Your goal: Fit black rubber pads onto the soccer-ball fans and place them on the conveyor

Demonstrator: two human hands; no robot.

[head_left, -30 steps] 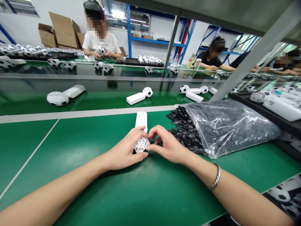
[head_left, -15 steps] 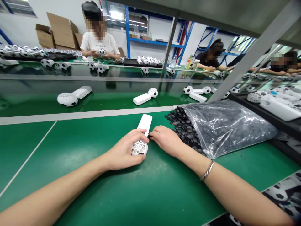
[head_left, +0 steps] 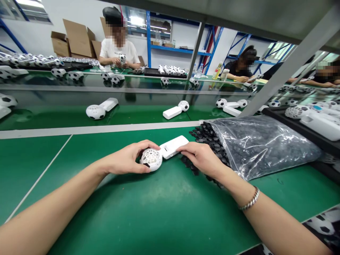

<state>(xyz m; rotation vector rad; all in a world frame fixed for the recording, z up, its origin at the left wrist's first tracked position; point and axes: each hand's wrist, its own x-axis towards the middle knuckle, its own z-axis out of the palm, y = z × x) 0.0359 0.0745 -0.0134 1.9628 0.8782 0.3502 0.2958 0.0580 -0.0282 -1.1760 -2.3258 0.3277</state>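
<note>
A white handheld fan (head_left: 174, 146) with a round, football-patterned head lies tilted over the green table. My left hand (head_left: 130, 157) is wrapped round the fan's head, thumb at its lower edge and fingers over its top. The fingers of my right hand (head_left: 199, 156) are pressed together at the far end of the white handle; whether a small piece is between them is hidden. Just beyond that hand, black pieces (head_left: 212, 141) spill from the mouth of a clear plastic bag (head_left: 265, 145).
Behind a pale strip (head_left: 119, 128), white fans (head_left: 96, 112) lie on a green conveyor. A black tray (head_left: 329, 141) of fans stands at the right, beside a slanted metal post (head_left: 281, 71). Across the line sit people, one in a white shirt (head_left: 130, 52).
The fan has turned, its handle swinging from pointing away to pointing right. My left hand moved left with the head; my right hand moved right to the handle's end. The view shifted slightly.
</note>
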